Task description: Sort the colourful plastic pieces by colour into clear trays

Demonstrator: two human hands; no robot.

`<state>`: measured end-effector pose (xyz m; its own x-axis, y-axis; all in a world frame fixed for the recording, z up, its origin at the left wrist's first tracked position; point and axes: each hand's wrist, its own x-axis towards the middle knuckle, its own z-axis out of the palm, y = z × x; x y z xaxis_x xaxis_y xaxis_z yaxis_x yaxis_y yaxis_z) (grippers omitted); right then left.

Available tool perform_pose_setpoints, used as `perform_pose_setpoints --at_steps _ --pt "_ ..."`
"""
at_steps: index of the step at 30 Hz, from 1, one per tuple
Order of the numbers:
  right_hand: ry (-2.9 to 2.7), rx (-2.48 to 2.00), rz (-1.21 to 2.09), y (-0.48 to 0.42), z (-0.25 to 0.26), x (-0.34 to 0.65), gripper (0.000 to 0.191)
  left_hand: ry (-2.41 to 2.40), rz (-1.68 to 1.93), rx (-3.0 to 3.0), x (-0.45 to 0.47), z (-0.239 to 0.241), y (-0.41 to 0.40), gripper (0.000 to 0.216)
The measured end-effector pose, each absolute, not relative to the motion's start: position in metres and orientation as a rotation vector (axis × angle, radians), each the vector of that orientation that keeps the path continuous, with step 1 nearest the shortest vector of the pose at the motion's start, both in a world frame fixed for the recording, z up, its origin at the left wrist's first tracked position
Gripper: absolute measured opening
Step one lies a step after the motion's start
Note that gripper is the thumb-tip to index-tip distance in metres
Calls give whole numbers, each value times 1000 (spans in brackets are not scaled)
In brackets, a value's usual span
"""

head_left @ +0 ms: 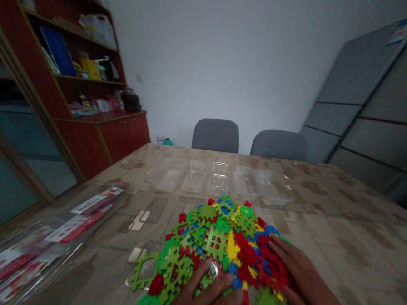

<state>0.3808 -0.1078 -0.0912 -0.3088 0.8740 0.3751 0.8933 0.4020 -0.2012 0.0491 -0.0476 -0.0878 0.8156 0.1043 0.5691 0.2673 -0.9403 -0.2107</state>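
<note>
A heap of plastic interlocking building pieces, in green, red, blue and yellow, lies on the table at the bottom of the view. My left hand rests on the front of the heap, its fingers apart over green pieces. On the right flank of the heap, my right hand lies with stretched fingers against red and blue pieces. Neither hand shows a piece gripped in it. A square green frame piece sits at the heap's left edge. Some pieces under my palms are hidden.
Several clear plastic containers stand in a row behind the heap. Clear packaging with red and white labels lies on the left of the patterned table. Two grey chairs stand beyond the far edge.
</note>
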Motion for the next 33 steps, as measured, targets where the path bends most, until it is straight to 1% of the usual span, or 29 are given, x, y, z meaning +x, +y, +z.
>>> perform_pose_setpoints --at_steps 2,3,5,7,9,11,13,15,17,19,23,26,29,33 --pt "-2220 -1525 35 -110 -79 375 68 -360 -835 -2839 41 -62 -41 29" --pt "-2216 -1532 88 -111 -73 373 67 -359 -894 -2895 35 -48 -34 29" --pt "-2221 -1540 189 -112 -63 369 61 -550 -911 -2992 23 -20 -17 35" --pt "-2247 -1544 279 -111 -53 365 56 -757 -1001 -3031 14 3 3 33" --pt "-2284 -1530 345 -105 -38 358 54 -883 -991 -3115 11 18 19 29" --pt "-2315 -1491 379 -96 -19 348 52 -844 -896 -3237 16 25 27 27" --pt "-2324 -1439 390 -84 3 333 50 -703 -777 -3330 24 25 29 29" --pt "-2324 -1407 399 -72 21 315 47 -605 -676 -3362 32 18 27 41" --pt "-2331 -1424 443 -62 31 297 39 -580 -604 -3358 37 9 27 50" --pt "-2319 -1459 470 -55 31 284 32 -585 -558 -3340 39 0 27 49" --pt "-2314 -1519 468 -47 16 283 22 -593 -589 -3280 36 -5 29 39" --pt "-2238 -1561 360 -40 3 298 22 -740 -641 -3252 34 -4 32 28" --pt "-2157 -1653 244 -33 -10 310 28 -1027 -757 -3256 32 -2 37 34" --pt "-2087 -1755 204 -27 -24 312 37 -1433 -1059 -3321 33 -2 43 37"
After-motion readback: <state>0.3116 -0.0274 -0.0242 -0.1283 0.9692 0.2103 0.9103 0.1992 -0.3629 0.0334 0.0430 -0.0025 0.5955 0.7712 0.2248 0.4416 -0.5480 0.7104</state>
